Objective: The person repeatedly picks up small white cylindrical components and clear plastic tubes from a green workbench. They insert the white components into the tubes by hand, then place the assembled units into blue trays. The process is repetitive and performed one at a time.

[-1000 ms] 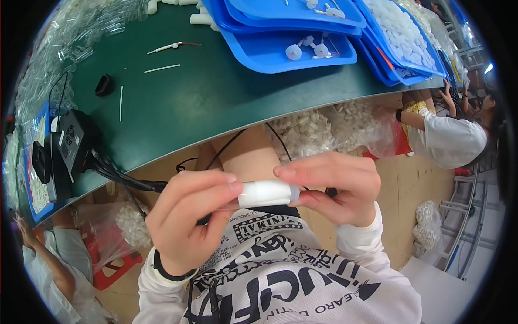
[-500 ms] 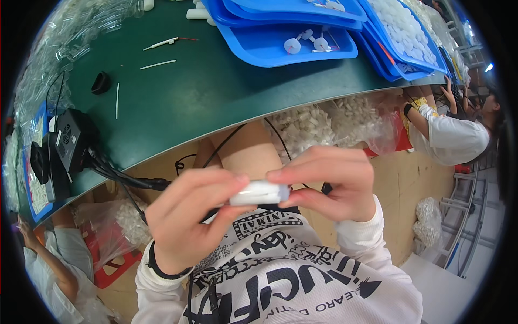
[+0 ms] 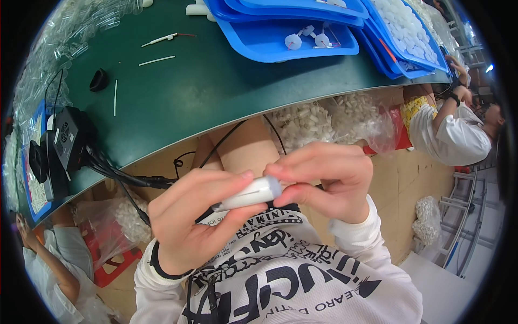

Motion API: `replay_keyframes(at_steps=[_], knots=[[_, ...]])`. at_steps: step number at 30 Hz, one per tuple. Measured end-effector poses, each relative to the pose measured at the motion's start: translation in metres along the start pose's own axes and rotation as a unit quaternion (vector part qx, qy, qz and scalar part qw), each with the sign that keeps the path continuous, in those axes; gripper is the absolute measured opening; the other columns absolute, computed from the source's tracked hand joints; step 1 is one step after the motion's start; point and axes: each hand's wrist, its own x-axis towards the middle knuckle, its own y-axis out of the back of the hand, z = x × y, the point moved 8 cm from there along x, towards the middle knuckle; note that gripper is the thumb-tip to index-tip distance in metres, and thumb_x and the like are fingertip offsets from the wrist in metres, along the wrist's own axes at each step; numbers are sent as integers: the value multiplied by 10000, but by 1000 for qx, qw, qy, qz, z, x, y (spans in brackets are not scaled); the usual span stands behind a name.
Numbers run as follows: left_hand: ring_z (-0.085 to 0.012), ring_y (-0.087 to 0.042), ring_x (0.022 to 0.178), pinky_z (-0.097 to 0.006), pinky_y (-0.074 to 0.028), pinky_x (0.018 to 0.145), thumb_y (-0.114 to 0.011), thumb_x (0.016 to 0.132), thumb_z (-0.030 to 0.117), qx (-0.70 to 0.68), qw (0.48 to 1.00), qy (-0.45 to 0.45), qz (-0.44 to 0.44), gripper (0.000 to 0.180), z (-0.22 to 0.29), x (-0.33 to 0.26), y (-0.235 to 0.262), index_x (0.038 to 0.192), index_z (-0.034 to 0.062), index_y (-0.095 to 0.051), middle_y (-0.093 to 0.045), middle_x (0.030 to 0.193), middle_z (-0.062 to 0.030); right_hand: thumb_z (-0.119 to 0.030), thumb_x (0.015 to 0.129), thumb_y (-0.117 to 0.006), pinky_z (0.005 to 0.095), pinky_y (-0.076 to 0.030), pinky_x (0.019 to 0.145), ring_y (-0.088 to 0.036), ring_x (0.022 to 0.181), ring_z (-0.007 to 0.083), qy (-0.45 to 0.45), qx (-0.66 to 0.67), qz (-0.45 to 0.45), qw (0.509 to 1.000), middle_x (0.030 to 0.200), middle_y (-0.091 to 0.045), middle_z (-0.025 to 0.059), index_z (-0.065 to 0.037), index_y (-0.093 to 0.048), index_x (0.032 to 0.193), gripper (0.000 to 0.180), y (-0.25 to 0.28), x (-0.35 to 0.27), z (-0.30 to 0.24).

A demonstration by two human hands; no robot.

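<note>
Between my two hands, above my lap, is a short white tube point(image 3: 249, 195) with a pale grey-violet end cap point(image 3: 274, 187). It tilts up toward the right. My left hand point(image 3: 199, 216) is closed round the tube's body, thumb below and fingers above. The thumb and fingertips of my right hand point(image 3: 324, 181) pinch at the capped end. A thin dark line runs along the tube's side. Its left end is mostly hidden by my left fingers.
Blue trays point(image 3: 286, 51) with small white parts stand at the table's far side. A black device point(image 3: 75, 140) with cables sits left, near a small black piece point(image 3: 99, 80) and thin white sticks point(image 3: 157, 60). Clear plastic tubes point(image 3: 59, 38) pile far left. Bagged white parts point(image 3: 307, 124) lie beyond my lap; co-workers sit either side.
The tube has tilted, its capped end now higher, and more of its body shows. My right fingers have shifted slightly on the cap. At the right, a co-worker's arms have moved.
</note>
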Motion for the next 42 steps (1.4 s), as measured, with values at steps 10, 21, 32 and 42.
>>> replay_keyframes(at_steps=[10,21,32,42], knots=[[-183,-613,667,-242,-478,571,-772,623,15,-5,1000,15,3,312,-8,-2,-4,908,-16,-649,-651,806,-117,4,651,-730,242,-503,541,-634,632,176,23,-52,-9,998,748,-655,99,2,-681,859,214,-3,-1,1],[-167,-606,653,-240,-476,556,-755,632,-5,54,998,-11,3,311,0,-11,-9,929,6,-663,-646,803,-111,-61,615,-776,239,-503,530,-644,635,180,58,-62,-32,996,777,-668,117,15,-683,853,267,-6,-9,5],[-197,-611,660,-250,-482,569,-758,636,-13,67,995,-35,60,299,0,-7,-3,913,-13,-648,-640,803,-124,-56,620,-770,235,-463,561,-623,644,184,-42,26,18,999,801,-667,126,10,-680,928,327,-5,-2,15],[-169,-604,638,-240,-473,540,-752,631,-17,46,999,-19,-16,302,-5,-8,-11,919,-4,-660,-629,774,-108,-75,637,-757,231,-469,496,-616,594,172,-3,-56,-50,997,676,-646,61,-35,-701,865,238,-9,-7,12]])
